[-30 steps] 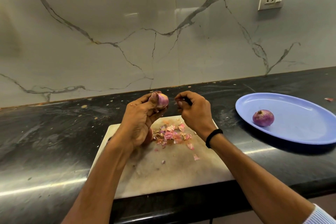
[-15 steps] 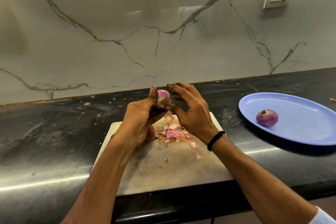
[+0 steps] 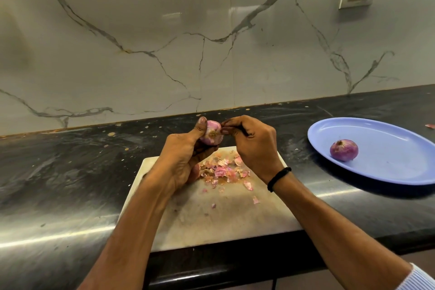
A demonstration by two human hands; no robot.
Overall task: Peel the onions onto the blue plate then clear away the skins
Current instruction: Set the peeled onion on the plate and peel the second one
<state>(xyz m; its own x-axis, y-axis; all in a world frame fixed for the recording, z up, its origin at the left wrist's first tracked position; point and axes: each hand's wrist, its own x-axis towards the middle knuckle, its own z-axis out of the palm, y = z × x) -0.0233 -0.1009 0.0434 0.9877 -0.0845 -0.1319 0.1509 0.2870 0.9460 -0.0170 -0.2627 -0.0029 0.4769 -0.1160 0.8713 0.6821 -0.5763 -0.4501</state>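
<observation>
Black counter [image 3: 70, 172] below a marble wall carries a pale board [image 3: 223, 226]. Above the board, the left hand [image 3: 181, 160] grips an onion [image 3: 213, 135], with the thumb up its left side and the fingers curled beneath. The right hand [image 3: 254, 146] pinches at the onion's right edge with its fingertips. Skins [image 3: 221, 170] litter the board. A second onion [image 3: 344, 150] lies on the blue plate [image 3: 395, 139].

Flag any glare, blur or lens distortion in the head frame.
Head view: bright glare streaks on the black counter near its front edge, soft reflections on the marble wall; wide-angle bowing of the counter's back edge; dark shadow under the blue plate; held onion and skins look sharp, no obvious motion blur.
</observation>
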